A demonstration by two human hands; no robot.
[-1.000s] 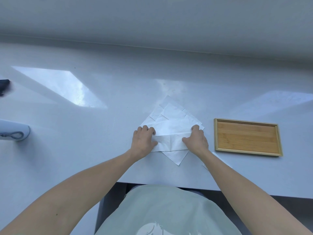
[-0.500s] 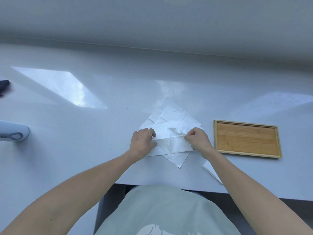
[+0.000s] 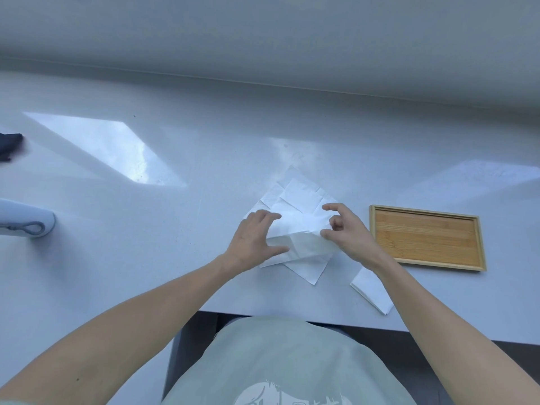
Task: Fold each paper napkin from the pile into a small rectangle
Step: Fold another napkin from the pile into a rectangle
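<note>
A loose pile of white paper napkins [image 3: 301,197] lies on the white counter, near its front edge. On top of the pile lies one half-folded napkin [image 3: 298,238]. My left hand [image 3: 254,244] rests flat on that napkin's left end, fingers straight and spread. My right hand [image 3: 347,232] pinches the napkin's right edge between thumb and fingers and lifts it a little. One folded napkin [image 3: 371,290] lies by my right forearm at the counter's edge.
An empty bamboo tray [image 3: 377,238] sits to the right of the pile. A pale blue object with a cord loop [image 3: 26,226] lies at the far left, and a dark object [image 3: 8,144] behind it. The counter's front edge [image 3: 263,314] runs just below the napkins.
The right hand has lifted the napkin's right edge and moved it up and leftward. The left hand has flattened and slid slightly right on the napkin. The folded napkin by the forearm came into view.
</note>
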